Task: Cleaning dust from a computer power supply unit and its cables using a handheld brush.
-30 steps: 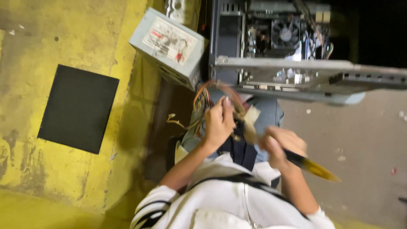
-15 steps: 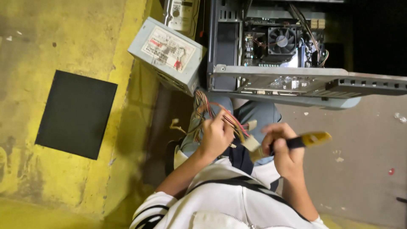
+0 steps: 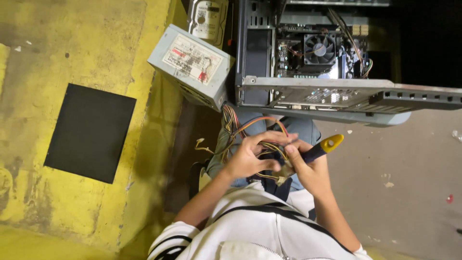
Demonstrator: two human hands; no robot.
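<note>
My left hand (image 3: pixel 250 159) grips a bundle of coloured wires (image 3: pixel 250 127) that runs up to a grey power supply box (image 3: pixel 190 65). My right hand (image 3: pixel 310 168) holds a screwdriver with a black and yellow handle (image 3: pixel 325 147), its yellow end pointing up and right. Both hands meet over a pale connector (image 3: pixel 284 173) at the end of the wires, above my lap. An open computer case (image 3: pixel 313 62) with a fan (image 3: pixel 320 48) and circuit board lies just beyond my hands.
A black square panel (image 3: pixel 89 132) lies on the yellow-painted floor (image 3: pixel 72 48) at left. A hard drive (image 3: pixel 207 19) sits behind the power supply box. Grey floor (image 3: pixel 409 183) with small debris spreads to the right.
My two hands have come together over the connector. The screwdriver handle swung from pointing down-right to up-right. The view moved closer to the case.
</note>
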